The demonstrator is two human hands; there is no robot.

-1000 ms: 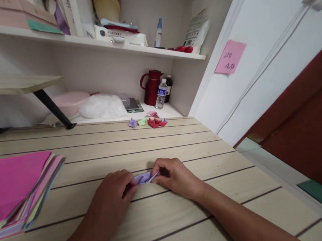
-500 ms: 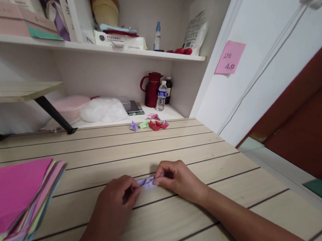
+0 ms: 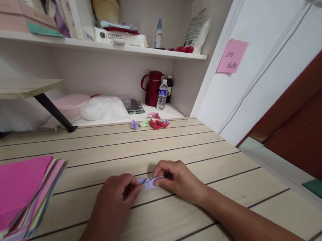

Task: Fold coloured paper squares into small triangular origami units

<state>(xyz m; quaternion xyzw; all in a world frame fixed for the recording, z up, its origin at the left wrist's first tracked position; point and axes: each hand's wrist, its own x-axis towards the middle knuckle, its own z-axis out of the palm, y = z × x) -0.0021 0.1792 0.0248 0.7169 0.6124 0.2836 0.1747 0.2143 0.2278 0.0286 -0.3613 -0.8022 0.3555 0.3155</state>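
A small piece of folded purple paper [image 3: 149, 183] is held just above or on the wooden tabletop [image 3: 114, 143], between my two hands. My left hand [image 3: 119, 191] pinches its left end with thumb and forefinger. At the other end, my right hand [image 3: 173, 177] grips it the same way. Creases run along the paper's middle; both ends are partly hidden by my fingers. Toward the back edge sit several folded paper boats, among them a purple one [image 3: 134, 124], a green one [image 3: 144, 123] and a red one [image 3: 155, 124].
A stack of coloured paper [image 3: 10, 190], pink on top, lies at the left. Behind the table are a red jug [image 3: 153, 88], a water bottle [image 3: 162, 94] and a white plastic bag [image 3: 104, 108]. A small raised stand [image 3: 21, 87] with black legs is at the back left.
The right fingers have shifted slightly on the purple paper, and more of its right end shows. My left hand keeps its pinch, almost in place. The camera view has moved slightly.
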